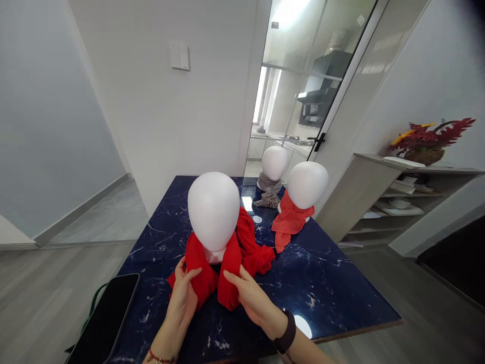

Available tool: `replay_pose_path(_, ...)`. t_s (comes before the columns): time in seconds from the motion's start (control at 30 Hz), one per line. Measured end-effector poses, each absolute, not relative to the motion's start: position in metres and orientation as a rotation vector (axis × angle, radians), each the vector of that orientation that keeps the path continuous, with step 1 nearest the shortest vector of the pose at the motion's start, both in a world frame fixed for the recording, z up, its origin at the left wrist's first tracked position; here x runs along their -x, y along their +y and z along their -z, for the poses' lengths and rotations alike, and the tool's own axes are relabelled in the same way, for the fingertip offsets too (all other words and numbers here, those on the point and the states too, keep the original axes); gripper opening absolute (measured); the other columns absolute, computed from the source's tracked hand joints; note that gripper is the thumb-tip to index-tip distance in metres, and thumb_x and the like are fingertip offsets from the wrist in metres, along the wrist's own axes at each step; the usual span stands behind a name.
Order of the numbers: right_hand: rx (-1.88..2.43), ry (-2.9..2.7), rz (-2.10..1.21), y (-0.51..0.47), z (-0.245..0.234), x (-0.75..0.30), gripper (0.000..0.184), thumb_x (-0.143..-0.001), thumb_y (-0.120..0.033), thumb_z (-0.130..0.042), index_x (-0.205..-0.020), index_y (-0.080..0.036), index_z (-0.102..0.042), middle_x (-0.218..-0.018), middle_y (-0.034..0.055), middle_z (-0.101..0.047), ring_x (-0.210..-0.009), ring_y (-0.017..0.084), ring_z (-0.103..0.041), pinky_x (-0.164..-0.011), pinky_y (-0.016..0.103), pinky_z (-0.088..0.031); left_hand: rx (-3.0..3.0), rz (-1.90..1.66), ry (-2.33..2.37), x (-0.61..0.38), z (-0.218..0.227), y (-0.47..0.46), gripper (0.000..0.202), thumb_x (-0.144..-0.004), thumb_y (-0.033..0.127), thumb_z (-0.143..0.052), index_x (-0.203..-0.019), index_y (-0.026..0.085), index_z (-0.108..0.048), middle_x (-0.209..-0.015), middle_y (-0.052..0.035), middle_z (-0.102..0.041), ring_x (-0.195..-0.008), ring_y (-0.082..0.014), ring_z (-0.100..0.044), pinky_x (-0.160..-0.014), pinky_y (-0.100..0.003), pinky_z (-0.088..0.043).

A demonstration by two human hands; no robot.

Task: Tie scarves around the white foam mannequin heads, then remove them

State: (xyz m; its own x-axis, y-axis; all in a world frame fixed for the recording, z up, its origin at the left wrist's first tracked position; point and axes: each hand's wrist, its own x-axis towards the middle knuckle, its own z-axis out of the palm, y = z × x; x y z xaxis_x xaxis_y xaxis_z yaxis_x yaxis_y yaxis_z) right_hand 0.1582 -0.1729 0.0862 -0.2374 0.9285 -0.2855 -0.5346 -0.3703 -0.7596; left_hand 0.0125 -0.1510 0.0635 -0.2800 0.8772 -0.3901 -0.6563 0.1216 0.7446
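Note:
A white mannequin head [214,210] stands on the table with a bright red scarf [200,268] draped round its neck. Both ends of the scarf hang down in front, apart from each other, and more of the cloth lies bunched to the right. On the left part, my left hand [184,288] grips the scarf with thumb in front and fingers behind. My right hand [248,293], below a dark wristband, pinches the right part the same way. The fingers behind the cloth are partly hidden.
The dark blue marbled table [329,283] carries two more white heads, one with a coral scarf [290,217], one with a grey scarf [270,189]. A black phone [106,316] lies at the left edge. A shelf unit [379,197] stands right, a glass door [291,81] behind.

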Motion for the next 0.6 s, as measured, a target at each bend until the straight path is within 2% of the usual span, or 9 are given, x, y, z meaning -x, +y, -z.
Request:
replay_pose_path(0.1,0.847,-0.544,-1.875,-0.175,-0.085,-0.155,0.034,-0.066,-0.027,-0.077,-0.097,-0.015,-0.067,-0.09,0.0042,-0.071,-0.083,0.016,-0.065,-0.082,0.027,-0.047,-0.354,-1.542,1.137,-0.017,-0.056,-0.155,0.065,-0.066,0.004,-0.065,-0.121,0.03,-0.04,-0.108,-0.0047,-0.062,-0.088,-0.0164,-0.065,-0.079,-0.03,-0.053)
replay_pose_path(0.17,0.801,-0.478,-1.907,-0.177,-0.083,-0.152,0.026,-0.068,-0.026,-0.076,-0.088,-0.012,-0.068,-0.083,0.0057,-0.071,-0.076,0.014,-0.065,-0.076,0.024,-0.048,-0.499,-1.538,1.127,-0.017,-0.051,-0.159,0.07,-0.067,0.012,-0.067,-0.127,0.032,-0.036,-0.119,-0.0062,-0.058,-0.101,-0.0195,-0.062,-0.086,-0.034,-0.051)
replay_pose_path(0.27,0.734,-0.392,-1.951,-0.18,-0.079,-0.148,0.023,-0.068,-0.021,-0.075,-0.086,-0.01,-0.068,-0.084,0.0073,-0.071,-0.076,0.014,-0.065,-0.075,0.023,-0.049,-0.808,-1.471,1.094,-0.012,-0.045,-0.164,0.066,-0.067,0.022,-0.07,-0.127,0.029,-0.043,-0.135,-0.007,-0.049,-0.122,-0.0249,-0.05,-0.1,-0.036,-0.042)
replay_pose_path(0.33,0.728,-0.342,-1.961,-0.179,-0.078,-0.144,0.023,-0.068,-0.021,-0.075,-0.087,-0.01,-0.068,-0.083,0.0075,-0.071,-0.075,0.015,-0.066,-0.074,0.024,-0.05,-0.979,-1.36,1.056,-0.008,-0.043,-0.166,0.062,-0.068,0.027,-0.071,-0.125,0.025,-0.049,-0.137,-0.0085,-0.048,-0.126,-0.028,-0.045,-0.104,-0.038,-0.039)
replay_pose_path(0.5,0.771,-0.301,-2.054,-0.173,-0.081,-0.132,0.019,-0.075,-0.022,-0.068,-0.088,-0.008,-0.066,-0.074,0.0084,-0.07,-0.068,0.017,-0.067,-0.07,0.027,-0.052,-1.243,-1.255,1.047,-0.004,-0.044,-0.167,0.06,-0.07,0.029,-0.067,-0.128,0.026,-0.053,-0.139,-0.0086,-0.047,-0.126,-0.0272,-0.045,-0.107,-0.039,-0.034)
replay_pose_path(0.57,0.798,-0.291,-2.106,-0.17,-0.082,-0.128,0.017,-0.08,-0.021,-0.061,-0.088,-0.007,-0.065,-0.072,0.0091,-0.07,-0.067,0.017,-0.068,-0.07,0.028,-0.053,-1.206,-1.243,1.032,-0.006,-0.045,-0.163,0.053,-0.072,0.032,-0.062,-0.124,0.025,-0.058,-0.131,-0.0096,-0.054,-0.115,-0.0247,-0.054,-0.104,-0.038,-0.037)
replay_pose_path(0.6,0.821,-0.285,-2.136,-0.169,-0.082,-0.127,0.017,-0.082,-0.021,-0.058,-0.088,-0.006,-0.065,-0.071,0.0093,-0.069,-0.066,0.017,-0.068,-0.07,0.028,-0.053,-1.138,-1.218,1.034,-0.007,-0.045,-0.16,0.051,-0.073,0.034,-0.059,-0.123,0.023,-0.06,-0.121,-0.0105,-0.061,-0.102,-0.0227,-0.059,-0.098,-0.037,-0.042)
